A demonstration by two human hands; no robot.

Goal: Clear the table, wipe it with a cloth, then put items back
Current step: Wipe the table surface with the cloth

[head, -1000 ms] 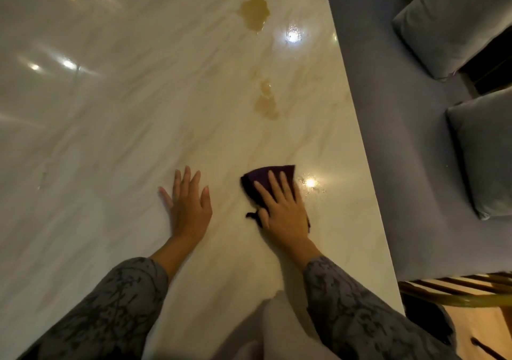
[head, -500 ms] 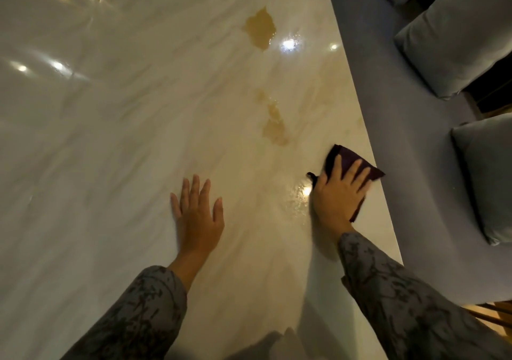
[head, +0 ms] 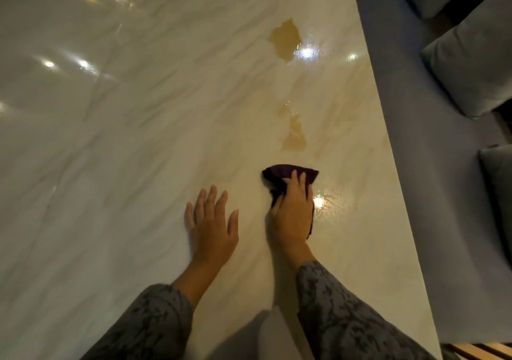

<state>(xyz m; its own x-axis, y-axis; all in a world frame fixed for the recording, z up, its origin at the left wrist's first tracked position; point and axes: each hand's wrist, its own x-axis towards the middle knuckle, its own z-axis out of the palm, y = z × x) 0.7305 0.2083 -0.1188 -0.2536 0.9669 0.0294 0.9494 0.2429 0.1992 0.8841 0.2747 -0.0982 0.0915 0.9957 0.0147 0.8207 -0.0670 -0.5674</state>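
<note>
The right hand (head: 293, 213) has come back from the right edge of the marble table (head: 110, 138), where it was half a second ago, and now lies inward, just beside the left hand (head: 212, 225). It presses flat on the dark purple cloth (head: 288, 172), fingers together and lying over the fabric, the thumb against the bunched left side; the cloth shows ahead of the fingertips and along the outer edge of the palm. To its right, a wet, glossy patch (head: 332, 202) catches a light. The left hand has barely moved: it rests palm down on the table, fingers spread, holding nothing. Ahead of the cloth lies a small brownish spill (head: 295, 135), near it but not touching, and farther off a larger brown spill (head: 285, 38); both look as they did before. Grey cushions (head: 471, 60) lie beyond the table's right edge.
</note>
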